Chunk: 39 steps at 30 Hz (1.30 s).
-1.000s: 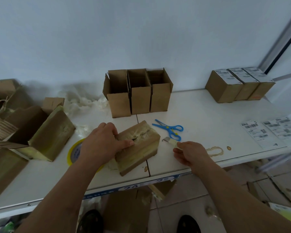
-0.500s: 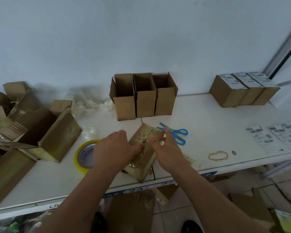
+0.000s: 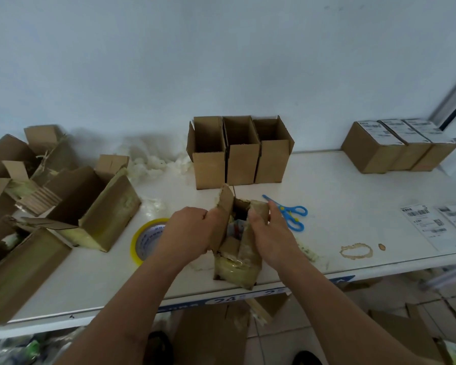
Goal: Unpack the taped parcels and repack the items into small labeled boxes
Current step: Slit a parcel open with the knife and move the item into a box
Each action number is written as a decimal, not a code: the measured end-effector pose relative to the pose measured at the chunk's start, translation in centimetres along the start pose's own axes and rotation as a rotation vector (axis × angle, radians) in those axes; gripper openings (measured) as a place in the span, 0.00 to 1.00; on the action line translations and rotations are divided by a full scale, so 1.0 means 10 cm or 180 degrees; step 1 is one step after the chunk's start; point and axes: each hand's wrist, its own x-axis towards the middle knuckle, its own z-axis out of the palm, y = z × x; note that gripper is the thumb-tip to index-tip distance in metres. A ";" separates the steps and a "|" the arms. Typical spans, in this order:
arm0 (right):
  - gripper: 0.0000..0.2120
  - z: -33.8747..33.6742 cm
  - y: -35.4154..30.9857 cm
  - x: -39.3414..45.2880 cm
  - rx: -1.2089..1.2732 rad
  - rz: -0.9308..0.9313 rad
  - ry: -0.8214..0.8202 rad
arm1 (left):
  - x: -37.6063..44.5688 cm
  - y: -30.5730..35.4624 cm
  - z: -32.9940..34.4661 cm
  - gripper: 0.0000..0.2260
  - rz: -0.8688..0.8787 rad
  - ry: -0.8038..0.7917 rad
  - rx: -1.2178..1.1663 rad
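Parcel (image 3: 236,262) stands at the table's (image 3: 340,196) near edge, and both hands are prying its top flaps apart: best to pull evenly outward so the card folds back without spilling what's inside. Left hand (image 3: 190,231) grips the left flap, fingers curled round it; right hand (image 3: 270,233) pinches the right flap. Beyond wait three open boxes (image 3: 241,164).
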 end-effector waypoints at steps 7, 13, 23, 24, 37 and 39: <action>0.50 0.02 -0.06 -0.01 0.0042 0.0125 0.0033 | -0.04 -0.20 0.05 0.11 0.0178 0.0111 0.0081; 0.35 -0.07 -0.10 -0.01 0.0249 0.0317 -0.0248 | -0.03 -0.05 0.15 0.18 0.0325 -0.0261 0.0832; 0.08 -0.20 -0.16 -0.11 0.0751 0.0297 -0.0294 | 0.00 -0.04 0.29 0.17 0.0251 -0.0143 0.0440; 0.09 -0.22 -0.16 -0.13 0.0596 0.0236 -0.0223 | 0.00 -0.05 0.32 0.17 0.0225 -0.0064 0.0401; 0.20 -0.32 -0.01 -0.08 0.0380 0.0192 -0.0132 | 0.01 -0.15 0.30 0.15 0.0329 0.0010 0.0151; 0.17 -0.28 -0.01 -0.07 -0.0085 -0.0198 0.0036 | -0.01 -0.09 0.27 0.16 0.0299 -0.0106 0.0139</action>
